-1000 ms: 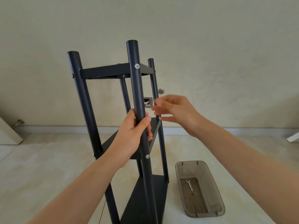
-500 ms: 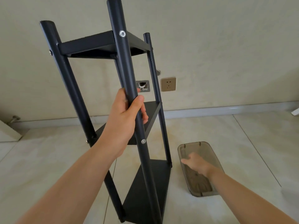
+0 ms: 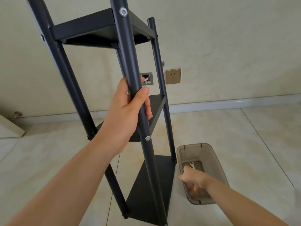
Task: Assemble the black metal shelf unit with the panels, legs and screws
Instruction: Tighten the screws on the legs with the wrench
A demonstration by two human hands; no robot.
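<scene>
The black metal shelf unit (image 3: 153,185) stands on the tiled floor, with three panels fixed between four legs. Silver screws (image 3: 147,138) show on the near leg (image 3: 130,54). My left hand (image 3: 128,111) grips this near leg just above the middle panel (image 3: 157,106). Down to the right, my right hand (image 3: 193,178) reaches into a smoky translucent tray (image 3: 216,162); its fingers point down behind the tray's wall, and what they touch is hidden. A small silver wrench (image 3: 192,165) lies in the tray just beyond the hand.
The tray sits on the floor right beside the shelf's bottom panel. A wall with a gold socket (image 3: 173,76) and an open wall box (image 3: 147,79) lies behind the shelf. A pale board edge (image 3: 9,128) shows at the left.
My right hand left the spot beside the far leg and dropped into the tray on the floor. My left hand kept its grip on the near leg, and the view came closer.
</scene>
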